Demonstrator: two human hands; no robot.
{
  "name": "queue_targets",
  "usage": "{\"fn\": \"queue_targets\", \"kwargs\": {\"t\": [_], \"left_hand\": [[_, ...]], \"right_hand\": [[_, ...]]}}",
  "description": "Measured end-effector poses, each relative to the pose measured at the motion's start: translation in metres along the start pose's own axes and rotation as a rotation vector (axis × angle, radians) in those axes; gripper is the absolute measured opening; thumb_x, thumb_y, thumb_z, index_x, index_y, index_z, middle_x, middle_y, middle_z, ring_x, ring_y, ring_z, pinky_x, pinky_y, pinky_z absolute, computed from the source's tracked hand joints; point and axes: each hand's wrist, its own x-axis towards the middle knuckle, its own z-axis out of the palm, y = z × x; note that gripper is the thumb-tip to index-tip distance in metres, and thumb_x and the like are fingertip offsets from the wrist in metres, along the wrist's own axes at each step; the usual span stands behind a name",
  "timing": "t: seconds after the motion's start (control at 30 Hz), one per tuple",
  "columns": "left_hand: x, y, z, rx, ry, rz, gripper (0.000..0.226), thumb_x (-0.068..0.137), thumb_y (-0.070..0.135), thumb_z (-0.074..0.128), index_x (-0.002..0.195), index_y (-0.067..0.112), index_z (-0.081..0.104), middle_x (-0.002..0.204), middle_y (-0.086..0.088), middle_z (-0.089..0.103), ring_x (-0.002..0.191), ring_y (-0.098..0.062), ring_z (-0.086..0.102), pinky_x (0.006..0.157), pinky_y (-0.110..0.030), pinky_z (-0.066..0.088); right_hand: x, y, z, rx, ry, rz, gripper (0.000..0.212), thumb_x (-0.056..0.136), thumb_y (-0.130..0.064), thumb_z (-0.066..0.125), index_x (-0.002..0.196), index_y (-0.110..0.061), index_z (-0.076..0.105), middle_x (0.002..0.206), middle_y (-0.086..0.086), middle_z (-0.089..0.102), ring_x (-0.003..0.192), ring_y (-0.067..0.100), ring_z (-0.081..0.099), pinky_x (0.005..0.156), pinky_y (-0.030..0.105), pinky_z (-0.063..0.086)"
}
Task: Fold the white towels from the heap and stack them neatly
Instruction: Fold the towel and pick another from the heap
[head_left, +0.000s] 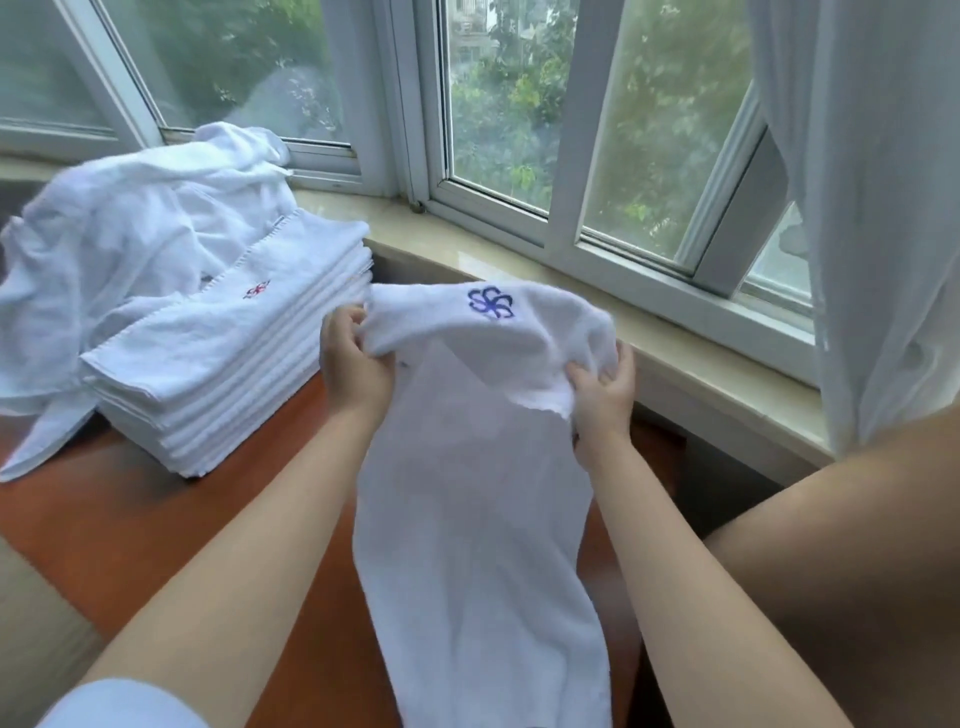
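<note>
My left hand (353, 358) and right hand (602, 395) pinch the towel (478, 519) at its top edge; limp, light cloth, best held at the corners.

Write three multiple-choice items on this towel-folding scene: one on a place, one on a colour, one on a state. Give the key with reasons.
1. Where does the stack of folded towels stand?
A. On the windowsill
B. On the brown table, to the left of the hands
C. On the person's lap

2. What colour is the emblem on the held towel?
A. Blue
B. Green
C. Yellow

3. How is the held towel at this moment?
A. Folded flat on the stack
B. Lying in the unfolded heap
C. Gripped at its top by both hands and hanging down

Key: 1 B, the stack rests on the table in front of the heap. 2 A, the stitched flower mark is blue. 3 C, the left hand and right hand pinch its upper edge while the rest hangs.
</note>
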Motion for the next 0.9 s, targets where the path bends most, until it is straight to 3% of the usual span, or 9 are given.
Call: {"fn": "queue_targets", "kwargs": {"t": [0.13,0.23,0.3,0.4,0.5,0.63,0.73,0.8,0.9], "left_hand": [[-0.053,-0.078,-0.012,0.593,-0.326,-0.15,0.035,0.075,-0.007,0.051,0.104,0.01,0.058,0.109,-0.014,0.059,0.099,-0.033,0.056,0.074,-0.033,0.039],[-0.077,-0.105,-0.026,0.781,-0.427,-0.181,0.045,0.08,-0.008,0.044,0.115,0.015,0.058,0.122,-0.006,0.056,0.104,-0.033,0.055,0.083,-0.034,0.043],[-0.08,-0.102,-0.03,0.581,-0.264,-0.16,0.043,0.08,-0.013,0.038,0.107,0.009,0.064,0.112,-0.005,0.056,0.101,-0.027,0.054,0.082,-0.031,0.042],[-0.089,-0.085,-0.043,0.258,0.055,-0.222,0.034,0.084,-0.012,0.038,0.096,0.007,0.063,0.091,0.016,0.047,0.081,0.007,0.047,0.069,-0.007,0.035],[-0.137,-0.098,-0.071,0.476,-0.064,-0.329,0.028,0.085,-0.01,0.044,0.1,0.01,0.059,0.098,0.013,0.046,0.089,-0.005,0.045,0.072,-0.018,0.035],[-0.21,-0.114,-0.092,0.755,-0.274,-0.324,0.039,0.081,-0.018,0.041,0.106,-0.003,0.068,0.111,-0.022,0.061,0.107,-0.038,0.05,0.085,-0.039,0.039],[-0.223,-0.091,-0.097,0.614,0.011,-0.317,0.033,0.083,-0.013,0.044,0.101,0.0,0.069,0.108,-0.014,0.063,0.1,-0.036,0.052,0.078,-0.033,0.041],[-0.229,-0.076,-0.101,0.463,0.294,-0.42,0.021,0.089,0.01,0.045,0.1,0.017,0.061,0.095,0.009,0.056,0.088,-0.028,0.051,0.069,-0.026,0.035],[-0.259,-0.071,-0.109,0.461,0.429,-0.654,0.015,0.093,0.024,0.036,0.099,0.024,0.051,0.088,0.018,0.04,0.077,-0.013,0.037,0.068,-0.028,0.021]], "right_hand": [[-0.023,0.068,-0.026,-0.262,0.018,0.662,0.038,0.087,0.0,0.061,0.124,0.005,0.055,0.104,0.019,0.063,0.086,0.027,0.06,0.069,0.029,0.05],[-0.029,0.081,-0.037,-0.185,-0.148,0.972,0.028,0.092,-0.012,0.061,0.117,0.002,0.056,0.095,0.017,0.063,0.081,0.03,0.062,0.073,0.036,0.05],[-0.023,0.07,-0.039,-0.025,-0.272,0.803,0.024,0.092,-0.009,0.058,0.116,-0.004,0.058,0.101,0.015,0.067,0.084,0.028,0.068,0.075,0.039,0.054],[-0.015,0.055,-0.047,0.288,-0.273,0.41,0.034,0.087,-0.002,0.061,0.121,-0.009,0.057,0.109,0.011,0.068,0.09,0.025,0.07,0.073,0.035,0.058],[-0.039,0.08,-0.073,0.054,-0.087,0.669,0.015,0.096,-0.007,0.053,0.111,-0.007,0.056,0.079,0.008,0.066,0.059,0.012,0.066,0.047,0.017,0.051],[-0.076,0.111,-0.096,-0.129,-0.169,1.043,0.015,0.092,-0.004,0.06,0.079,-0.008,0.053,0.059,0.006,0.05,0.038,0.012,0.047,0.036,0.016,0.039],[-0.081,0.087,-0.094,0.057,-0.166,0.766,0.011,0.087,-0.008,0.068,0.096,-0.011,0.064,0.082,0.005,0.067,0.059,0.017,0.065,0.049,0.021,0.05],[-0.085,0.069,-0.098,0.261,-0.109,0.515,0.02,0.089,-0.015,0.066,0.109,-0.02,0.063,0.093,0.001,0.072,0.074,0.018,0.071,0.06,0.026,0.056],[-0.109,0.081,-0.12,-0.035,0.049,0.448,0.024,0.09,-0.018,0.065,0.113,-0.016,0.062,0.09,0.002,0.069,0.072,0.022,0.067,0.058,0.028,0.052]]}}
